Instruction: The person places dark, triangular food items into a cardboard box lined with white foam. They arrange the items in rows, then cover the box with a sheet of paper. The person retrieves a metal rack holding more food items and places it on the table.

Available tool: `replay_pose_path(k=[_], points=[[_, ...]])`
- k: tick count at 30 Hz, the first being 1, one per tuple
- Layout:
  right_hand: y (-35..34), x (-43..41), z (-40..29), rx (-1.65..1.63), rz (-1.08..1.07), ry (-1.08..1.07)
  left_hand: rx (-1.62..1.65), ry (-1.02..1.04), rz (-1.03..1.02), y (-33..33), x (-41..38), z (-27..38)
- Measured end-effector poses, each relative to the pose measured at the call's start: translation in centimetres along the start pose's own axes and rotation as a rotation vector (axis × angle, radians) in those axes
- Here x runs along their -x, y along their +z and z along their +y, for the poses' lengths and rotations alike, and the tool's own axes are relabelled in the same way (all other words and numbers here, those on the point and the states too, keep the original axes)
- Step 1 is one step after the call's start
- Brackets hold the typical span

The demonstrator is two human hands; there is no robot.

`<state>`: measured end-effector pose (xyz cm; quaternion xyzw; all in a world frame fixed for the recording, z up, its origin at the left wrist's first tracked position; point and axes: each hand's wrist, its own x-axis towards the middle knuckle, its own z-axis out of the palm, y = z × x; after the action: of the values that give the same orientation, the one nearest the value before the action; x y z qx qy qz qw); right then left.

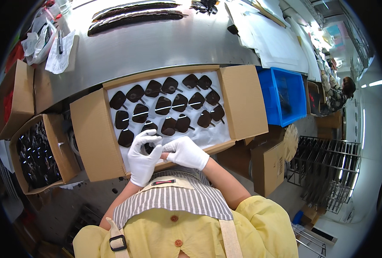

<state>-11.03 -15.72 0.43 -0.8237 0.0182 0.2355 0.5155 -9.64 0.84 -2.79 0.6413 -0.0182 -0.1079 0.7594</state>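
My left hand (144, 158), in a white glove, curls its thumb and fingers around a dark lens (148, 148). Close against it is my right hand (187, 153), also gloved, with thumb and fingertips drawn together; whether they grip the lens's edge or stem is hidden. Both hands are over the near side of an open cardboard box (242, 103) lined with white paper (207, 137). On that paper lie loose rows of dark tinted lenses (163, 105), many with a short stem. One lens (149, 126) lies just beyond my left fingertips, partly covered by them.
Beyond the box is a metal table (165, 48) bearing stacked dark strips (136, 17), white sheets (268, 42) and a pen (60, 42) on paper. A blue bin (291, 96) stands right, a carton of dark glossy pieces (39, 154) left. A person (337, 93) is far right, near racks (326, 167).
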Motion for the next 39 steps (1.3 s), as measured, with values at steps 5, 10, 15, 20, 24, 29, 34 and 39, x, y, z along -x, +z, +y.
replay_pose_path(k=[5,10,15,20,24,29,34,39], points=[[-0.1,-0.2,-0.9,0.165,-0.011,-0.091,-0.068,0.013,0.009,-0.4,0.0,0.4],[1.6,-0.8,-1.6,0.078,0.004,-0.018,-0.02,0.171,0.208,-3.8,-2.8,3.4],[3.7,-1.4,-2.3,0.468,0.018,-0.237,0.051,0.259,0.289,-6.7,-4.6,6.5],[1.0,-0.2,-1.2,0.814,-0.006,-0.055,-0.056,0.161,0.207,-7.7,-4.0,6.1],[-2.9,1.5,1.1,0.977,-0.042,0.123,-0.391,0.175,-0.051,-7.8,-2.6,4.3],[-7.0,3.7,3.3,1.09,0.02,0.225,-0.795,0.252,-0.342,-5.3,-1.2,2.5],[-10.5,5.8,5.1,1.124,0.094,0.291,-1.129,0.267,-0.538,-1.7,-1.6,1.2],[-12.3,6.7,6.6,1.27,0.224,0.384,-1.213,0.148,-0.596,-1.6,-1.6,1.2]])
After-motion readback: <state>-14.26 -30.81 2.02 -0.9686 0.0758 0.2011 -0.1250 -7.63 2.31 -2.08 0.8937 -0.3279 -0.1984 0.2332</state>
